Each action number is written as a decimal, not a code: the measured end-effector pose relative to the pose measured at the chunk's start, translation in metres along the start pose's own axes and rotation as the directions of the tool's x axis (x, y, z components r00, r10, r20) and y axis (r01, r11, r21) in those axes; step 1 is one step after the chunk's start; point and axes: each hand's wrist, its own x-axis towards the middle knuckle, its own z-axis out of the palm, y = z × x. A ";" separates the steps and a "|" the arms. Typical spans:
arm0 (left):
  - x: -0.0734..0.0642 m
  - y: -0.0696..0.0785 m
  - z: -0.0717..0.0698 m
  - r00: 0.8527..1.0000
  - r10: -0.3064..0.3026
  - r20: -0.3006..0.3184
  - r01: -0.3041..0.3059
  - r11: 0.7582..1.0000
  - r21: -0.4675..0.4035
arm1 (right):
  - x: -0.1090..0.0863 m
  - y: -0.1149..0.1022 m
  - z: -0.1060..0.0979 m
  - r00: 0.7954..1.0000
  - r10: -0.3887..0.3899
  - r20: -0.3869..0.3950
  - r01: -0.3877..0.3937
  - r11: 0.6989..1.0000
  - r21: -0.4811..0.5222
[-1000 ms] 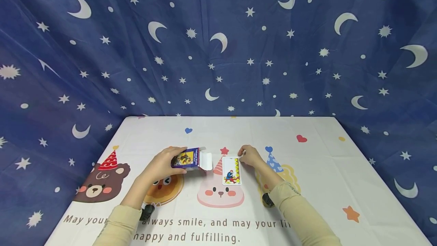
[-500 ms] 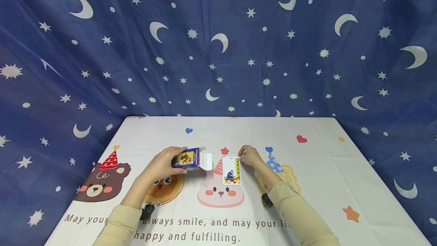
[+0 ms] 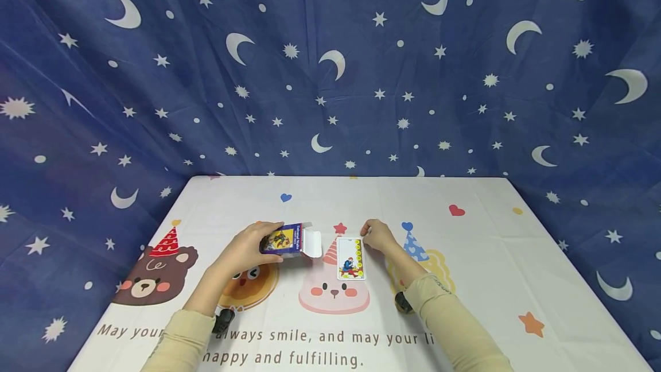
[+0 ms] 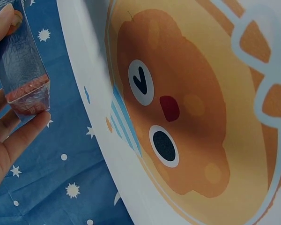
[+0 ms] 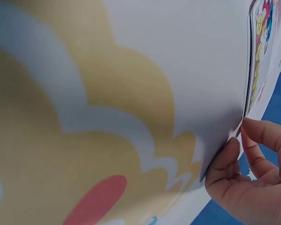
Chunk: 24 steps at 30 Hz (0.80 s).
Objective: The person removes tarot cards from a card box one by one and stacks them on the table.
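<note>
My left hand grips a purple card box across its closed end, thumb on one side and fingers on the other. The box's white end flap stands open toward the right. In the left wrist view the box looks glossy, with a reddish band near its lower end. To the right of the box, a thin stack of illustrated cards lies face up on the tablecloth. My right hand pinches the upper right corner of the stack; several layered edges show in the right wrist view, partly hidden by my fingertips.
A white tablecloth with printed cartoon figures and lettering covers the table. Behind it hangs a blue curtain with moons and stars. Dark wrist devices sit at both cuffs.
</note>
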 end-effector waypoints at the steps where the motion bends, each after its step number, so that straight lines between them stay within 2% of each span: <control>1: 0.000 0.000 0.000 1.000 0.000 -0.002 0.000 1.000 -0.001 | 0.000 0.000 0.000 1.000 -0.002 -0.002 0.002 1.000 -0.002; 8: 0.000 -0.001 0.000 1.000 0.005 -0.009 -0.005 1.000 0.001 | 0.001 0.000 0.000 1.000 0.002 0.007 -0.002 1.000 0.001; 15: 0.002 0.000 0.003 1.000 0.006 0.015 -0.006 1.000 -0.004 | -0.001 0.001 -0.006 1.000 0.024 -0.001 -0.024 0.996 0.088; 18: 0.004 0.002 0.005 1.000 0.016 0.021 -0.016 1.000 -0.004 | -0.002 -0.003 -0.008 1.000 0.010 -0.025 -0.007 0.989 0.145; 24: 0.009 0.008 0.005 0.999 0.027 0.019 -0.026 0.999 -0.019 | -0.010 -0.019 -0.012 0.996 -0.071 -0.050 0.081 0.965 0.250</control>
